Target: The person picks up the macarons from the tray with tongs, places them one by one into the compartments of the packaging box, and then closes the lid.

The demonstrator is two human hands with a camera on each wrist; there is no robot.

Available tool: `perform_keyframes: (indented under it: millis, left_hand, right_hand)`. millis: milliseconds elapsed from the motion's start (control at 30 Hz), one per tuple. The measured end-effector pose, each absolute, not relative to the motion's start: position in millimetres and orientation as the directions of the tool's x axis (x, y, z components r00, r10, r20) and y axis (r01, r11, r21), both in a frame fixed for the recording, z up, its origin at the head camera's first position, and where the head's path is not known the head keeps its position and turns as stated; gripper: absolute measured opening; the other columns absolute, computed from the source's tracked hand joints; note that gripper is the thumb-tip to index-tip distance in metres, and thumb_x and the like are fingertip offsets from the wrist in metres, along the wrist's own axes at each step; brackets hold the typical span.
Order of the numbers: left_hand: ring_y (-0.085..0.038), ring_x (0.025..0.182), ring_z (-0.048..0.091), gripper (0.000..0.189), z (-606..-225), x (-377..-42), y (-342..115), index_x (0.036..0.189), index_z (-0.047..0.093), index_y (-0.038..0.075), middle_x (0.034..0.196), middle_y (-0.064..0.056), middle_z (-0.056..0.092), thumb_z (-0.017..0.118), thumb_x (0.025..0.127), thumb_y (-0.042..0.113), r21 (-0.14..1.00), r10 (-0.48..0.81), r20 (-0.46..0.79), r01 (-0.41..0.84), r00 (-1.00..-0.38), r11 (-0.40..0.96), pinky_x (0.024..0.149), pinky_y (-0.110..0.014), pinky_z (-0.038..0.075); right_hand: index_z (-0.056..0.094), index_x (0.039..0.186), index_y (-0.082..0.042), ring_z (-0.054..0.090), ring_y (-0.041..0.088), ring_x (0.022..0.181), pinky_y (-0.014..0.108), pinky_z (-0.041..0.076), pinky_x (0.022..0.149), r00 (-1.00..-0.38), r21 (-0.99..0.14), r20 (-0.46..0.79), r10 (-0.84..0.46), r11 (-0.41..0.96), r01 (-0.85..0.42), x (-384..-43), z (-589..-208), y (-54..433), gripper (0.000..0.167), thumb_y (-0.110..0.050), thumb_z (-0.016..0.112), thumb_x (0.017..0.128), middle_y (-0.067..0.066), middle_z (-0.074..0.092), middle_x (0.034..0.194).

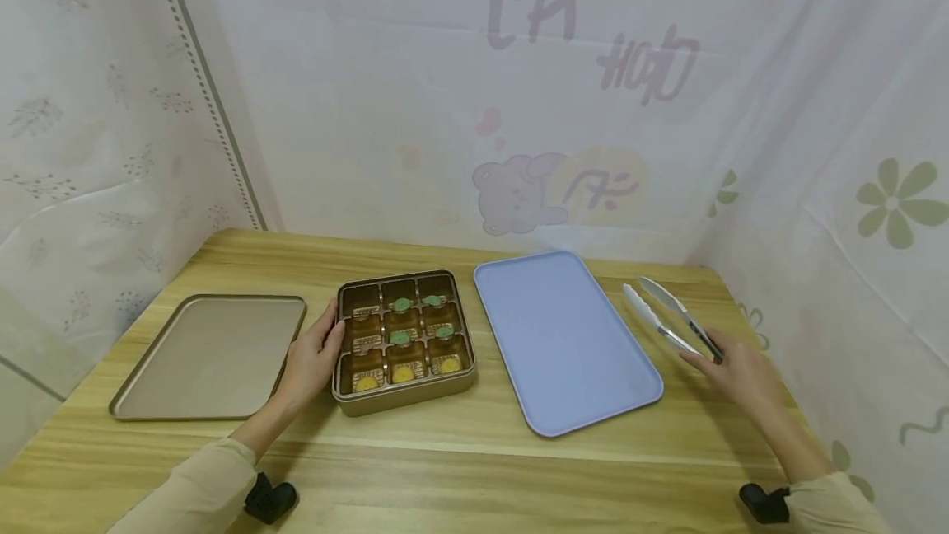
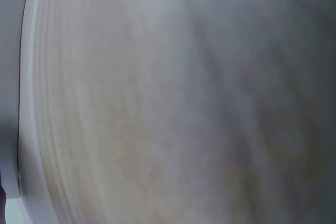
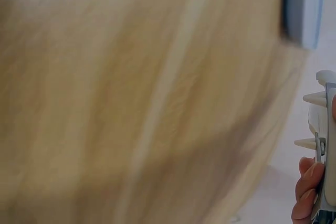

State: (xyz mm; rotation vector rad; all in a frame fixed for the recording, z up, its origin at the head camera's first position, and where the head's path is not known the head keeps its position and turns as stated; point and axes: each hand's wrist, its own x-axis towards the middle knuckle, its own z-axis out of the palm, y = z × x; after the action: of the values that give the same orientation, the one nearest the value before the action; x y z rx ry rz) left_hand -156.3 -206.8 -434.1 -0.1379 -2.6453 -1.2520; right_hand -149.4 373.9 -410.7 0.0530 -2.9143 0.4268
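The lidless brown box [image 1: 415,396] sits near the middle of the surface [image 1: 445,468], its nine compartments facing up. As far as the head view shows, seven hold a small round piece: green pieces [image 1: 400,338] in the middle and right compartments of the back two rows, and yellow pieces [image 1: 404,373] along the whole row closest to the surface's near edge. The other two, at the back and middle of the left column, look bare.

The lid [image 1: 222,353] is already off and lies flat toward the left edge of the surface, while the blue tray [image 1: 571,344], lying between box and tongs and reaching almost to the far edge, has nothing visible on it. The work therefore looks partway along, by judgement; whether pieces are going in or coming out cannot be told from this layout.

The hands are well apart. The left hand [image 1: 310,361] rests its fingers and thumb along the box's left side, seemingly steadying it. The right hand [image 1: 741,373], near the right edge, is wrapped around the handle end of the tongs [image 1: 656,324]; their tips stand apart with nothing between them, so no piece is in transit. Putting the lid back on is not done.
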Motion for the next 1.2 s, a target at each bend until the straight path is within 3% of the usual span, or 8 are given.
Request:
perform_keyframes:
  millis: [67,300,433,500,667,833,967,1200]
  left_hand:
    - [-0.045,0.130,0.035,0.050,-434.6,-156.4,-206.9,0.146,0.024,-0.006,0.145,-0.027,0.031,0.036,0.103,0.018,0.754,-0.005,0.233,0.177,-0.973,0.633,0.100,-0.058,0.036]
    - [-0.045,0.112,0.051,0.050,-434.4,-155.5,-206.0,0.145,0.025,-0.006,0.145,-0.027,0.032,0.036,0.103,0.017,0.751,-0.004,0.244,0.186,-0.970,0.634,0.093,-0.054,0.043]
    - [-0.045,0.121,0.046,0.049,-435.2,-156.4,-205.7,0.145,0.025,-0.007,0.144,-0.028,0.033,0.037,0.103,0.016,0.747,-0.007,0.256,0.193,-0.967,0.637,0.098,-0.055,0.040]
    - [-0.044,0.129,0.036,0.049,-435.8,-157.0,-205.7,0.144,0.026,-0.007,0.144,-0.028,0.033,0.038,0.103,0.016,0.745,-0.010,0.262,0.196,-0.965,0.638,0.101,-0.057,0.036]
    - [-0.044,0.130,0.035,0.049,-436.6,-157.4,-205.6,0.144,0.027,-0.007,0.144,-0.028,0.034,0.038,0.103,0.016,0.747,-0.018,0.265,0.193,-0.964,0.636,0.102,-0.057,0.035]
    - [-0.044,0.128,0.037,0.049,-437.1,-157.2,-205.8,0.145,0.027,-0.007,0.143,-0.028,0.035,0.038,0.103,0.016,0.745,-0.017,0.269,0.197,-0.963,0.637,0.100,-0.057,0.037]
    - [-0.045,0.124,0.043,0.050,-436.8,-157.2,-206.5,0.145,0.025,-0.006,0.144,-0.028,0.034,0.037,0.103,0.017,0.752,-0.014,0.254,0.188,-0.967,0.632,0.099,-0.056,0.039]
    - [-0.043,0.131,0.034,0.049,-435.3,-156.9,-206.5,0.145,0.026,-0.007,0.144,-0.028,0.033,0.037,0.103,0.017,0.755,-0.013,0.244,0.181,-0.970,0.630,0.102,-0.056,0.036]
  right_hand:
    - [0.059,0.116,0.001,0.044,0.019,0.056,0.029,0.030,0.046,-0.981,-0.273,0.195,0.000,0.961,-0.054,-147.8,-413.5,379.9,0.056,-0.044,0.068,0.084,0.002,0.052,0.065]
    - [0.059,0.118,0.003,0.042,0.019,0.053,0.029,0.029,0.044,-0.981,-0.264,0.195,0.017,0.964,-0.036,-142.0,-424.6,396.3,0.055,-0.041,0.068,0.085,0.006,0.051,0.063]
    - [0.057,0.120,0.005,0.043,0.021,0.055,0.030,0.030,0.043,-0.988,-0.258,0.151,0.035,0.966,-0.005,-139.2,-426.7,400.1,0.060,-0.044,0.065,0.086,0.009,0.052,0.065]
    - [0.057,0.119,0.004,0.045,0.022,0.058,0.030,0.031,0.044,-0.990,-0.264,0.134,0.044,0.965,0.007,-138.8,-427.1,401.0,0.061,-0.047,0.064,0.086,0.011,0.055,0.068]
    - [0.060,0.099,0.000,0.045,0.022,0.059,0.030,0.031,0.045,-0.992,-0.277,0.119,0.049,0.961,0.014,-140.1,-428.0,402.8,0.051,-0.049,0.062,0.087,0.006,0.049,0.064]
    - [0.051,0.081,-0.007,0.043,0.021,0.057,0.030,0.029,0.046,-0.993,-0.271,0.097,0.062,0.962,0.033,-139.4,-428.1,404.5,0.045,-0.051,0.062,0.087,0.002,0.038,0.060]
    - [0.051,0.085,-0.007,0.045,0.023,0.060,0.031,0.030,0.046,-0.996,-0.271,0.045,0.073,0.961,0.058,-137.1,-426.3,405.3,0.048,-0.054,0.060,0.086,0.003,0.038,0.061]
    - [0.050,0.089,-0.005,0.047,0.024,0.060,0.032,0.033,0.046,-0.998,-0.255,0.006,0.066,0.965,0.062,-136.1,-423.5,404.6,0.051,-0.056,0.057,0.088,0.005,0.045,0.064]
